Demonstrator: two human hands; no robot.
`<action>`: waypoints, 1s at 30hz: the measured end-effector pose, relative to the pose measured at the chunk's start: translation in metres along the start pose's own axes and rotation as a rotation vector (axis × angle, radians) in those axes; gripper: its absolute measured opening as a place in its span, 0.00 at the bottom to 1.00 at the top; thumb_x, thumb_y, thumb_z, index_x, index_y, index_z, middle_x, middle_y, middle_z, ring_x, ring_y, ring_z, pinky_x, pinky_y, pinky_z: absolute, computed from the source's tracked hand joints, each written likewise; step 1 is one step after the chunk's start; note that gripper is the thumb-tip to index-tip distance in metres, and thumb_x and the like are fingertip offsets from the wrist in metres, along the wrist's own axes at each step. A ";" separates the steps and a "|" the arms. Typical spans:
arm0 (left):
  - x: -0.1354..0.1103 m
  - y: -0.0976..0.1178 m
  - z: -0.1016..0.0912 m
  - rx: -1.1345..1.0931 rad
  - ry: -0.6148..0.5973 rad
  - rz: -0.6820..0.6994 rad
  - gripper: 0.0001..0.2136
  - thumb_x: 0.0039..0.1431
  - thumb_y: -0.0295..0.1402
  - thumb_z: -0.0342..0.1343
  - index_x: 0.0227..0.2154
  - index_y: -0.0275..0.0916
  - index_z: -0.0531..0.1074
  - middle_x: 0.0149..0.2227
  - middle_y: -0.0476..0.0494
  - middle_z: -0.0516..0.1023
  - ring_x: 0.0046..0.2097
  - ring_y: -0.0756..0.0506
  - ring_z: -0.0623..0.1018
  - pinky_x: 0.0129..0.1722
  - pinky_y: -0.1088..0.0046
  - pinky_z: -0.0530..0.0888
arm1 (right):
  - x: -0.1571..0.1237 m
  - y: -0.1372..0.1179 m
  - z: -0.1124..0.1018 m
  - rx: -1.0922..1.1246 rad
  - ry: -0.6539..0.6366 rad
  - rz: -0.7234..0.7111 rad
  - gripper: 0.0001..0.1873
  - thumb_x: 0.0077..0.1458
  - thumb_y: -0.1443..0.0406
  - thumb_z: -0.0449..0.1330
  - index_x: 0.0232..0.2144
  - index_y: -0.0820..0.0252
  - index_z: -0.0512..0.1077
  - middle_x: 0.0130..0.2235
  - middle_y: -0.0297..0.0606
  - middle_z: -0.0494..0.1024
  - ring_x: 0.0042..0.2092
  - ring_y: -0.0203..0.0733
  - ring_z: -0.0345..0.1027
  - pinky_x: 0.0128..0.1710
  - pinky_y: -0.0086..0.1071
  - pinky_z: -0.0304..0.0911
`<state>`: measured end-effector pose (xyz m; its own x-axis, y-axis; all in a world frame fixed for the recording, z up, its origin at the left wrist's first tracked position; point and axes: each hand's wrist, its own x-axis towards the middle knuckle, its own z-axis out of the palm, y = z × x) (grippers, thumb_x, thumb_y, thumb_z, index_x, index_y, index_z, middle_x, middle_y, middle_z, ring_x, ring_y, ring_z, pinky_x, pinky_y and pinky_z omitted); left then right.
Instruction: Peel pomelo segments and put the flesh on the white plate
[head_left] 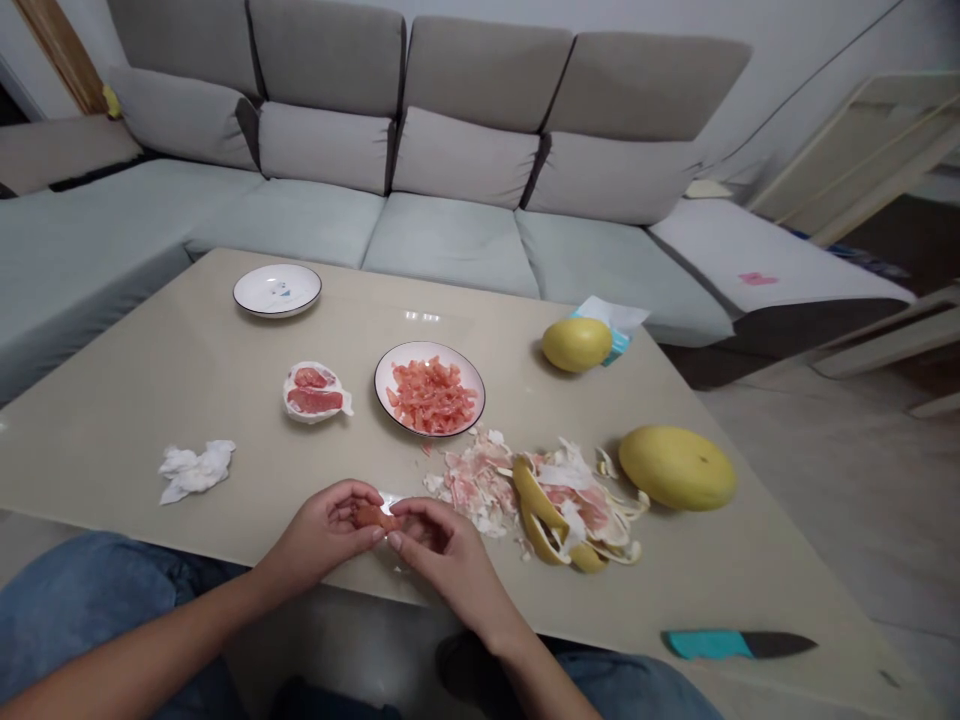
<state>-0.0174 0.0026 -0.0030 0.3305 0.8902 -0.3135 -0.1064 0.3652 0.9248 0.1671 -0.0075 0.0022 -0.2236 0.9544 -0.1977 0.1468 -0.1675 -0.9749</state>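
Both of my hands meet over the table's near edge, fingers curled round one small piece of pink pomelo flesh (373, 516). My left hand (334, 530) grips its left end, and my right hand (442, 545) pinches the other end between thumb and fingers. Beyond them, a white plate with a dark rim (384, 392) bears a heap of peeled pomelo pulp (431, 395). Left of that plate lies an opened pomelo chunk (315, 393) with white pith around red flesh. Just right of my hands, yellow peel (536, 510) and torn membranes (480, 475) are piled.
Two whole yellow pomelos (577, 345) (677, 467) sit on the right, one beside a tissue pack (619, 335). A knife with a teal handle (709, 644) lies near the front right edge. Crumpled tissue (196, 470) and another white plate (262, 290) are on the left. A grey sofa (450, 235) stands behind.
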 end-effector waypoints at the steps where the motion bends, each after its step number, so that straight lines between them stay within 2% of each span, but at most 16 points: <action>1: -0.001 -0.001 0.001 0.019 0.014 0.008 0.13 0.48 0.30 0.65 0.36 0.38 0.70 0.35 0.45 0.78 0.38 0.47 0.77 0.40 0.73 0.71 | -0.001 -0.001 0.001 -0.031 0.012 -0.008 0.15 0.47 0.58 0.67 0.37 0.59 0.76 0.26 0.32 0.72 0.26 0.35 0.63 0.26 0.27 0.57; 7: -0.007 -0.003 0.004 0.242 0.013 0.066 0.09 0.49 0.33 0.65 0.32 0.37 0.73 0.32 0.46 0.75 0.35 0.47 0.75 0.36 0.74 0.71 | -0.003 0.000 0.003 -0.077 -0.011 -0.013 0.09 0.48 0.60 0.65 0.30 0.60 0.76 0.23 0.30 0.69 0.23 0.32 0.58 0.23 0.26 0.52; 11: -0.007 0.002 0.005 0.204 -0.023 0.011 0.09 0.49 0.33 0.64 0.32 0.36 0.73 0.31 0.47 0.75 0.32 0.49 0.74 0.31 0.76 0.69 | -0.004 0.004 0.003 -0.131 0.008 -0.071 0.07 0.50 0.61 0.63 0.29 0.59 0.76 0.24 0.32 0.71 0.24 0.33 0.60 0.22 0.26 0.54; 17: -0.007 0.007 0.006 0.094 -0.041 -0.023 0.09 0.47 0.32 0.65 0.32 0.36 0.73 0.30 0.48 0.76 0.33 0.49 0.74 0.33 0.75 0.68 | -0.006 0.007 0.004 -0.213 0.052 -0.150 0.05 0.52 0.65 0.60 0.31 0.58 0.76 0.28 0.35 0.75 0.27 0.36 0.67 0.26 0.27 0.61; 21: -0.005 0.005 0.006 0.062 -0.033 -0.020 0.09 0.47 0.32 0.66 0.31 0.36 0.73 0.29 0.48 0.76 0.33 0.48 0.74 0.33 0.74 0.69 | -0.006 0.004 0.003 -0.060 0.026 -0.088 0.06 0.51 0.62 0.62 0.32 0.58 0.75 0.31 0.37 0.76 0.29 0.37 0.70 0.28 0.28 0.64; 27: -0.003 0.002 0.003 0.002 -0.064 -0.020 0.09 0.48 0.32 0.65 0.31 0.36 0.72 0.30 0.47 0.77 0.35 0.47 0.76 0.37 0.72 0.70 | -0.002 0.005 0.000 0.314 -0.098 0.086 0.12 0.49 0.57 0.65 0.32 0.58 0.74 0.25 0.34 0.78 0.28 0.37 0.71 0.32 0.31 0.66; 30: -0.002 0.003 0.001 -0.002 -0.043 -0.007 0.09 0.48 0.32 0.65 0.30 0.36 0.72 0.29 0.48 0.76 0.33 0.48 0.75 0.36 0.73 0.69 | -0.001 0.006 -0.001 0.401 -0.121 0.138 0.14 0.47 0.56 0.67 0.33 0.58 0.74 0.25 0.33 0.78 0.28 0.37 0.72 0.33 0.32 0.68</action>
<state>-0.0173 0.0012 0.0008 0.3716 0.8750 -0.3105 -0.1060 0.3722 0.9221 0.1691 -0.0093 -0.0037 -0.3426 0.8846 -0.3165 -0.1966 -0.3969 -0.8966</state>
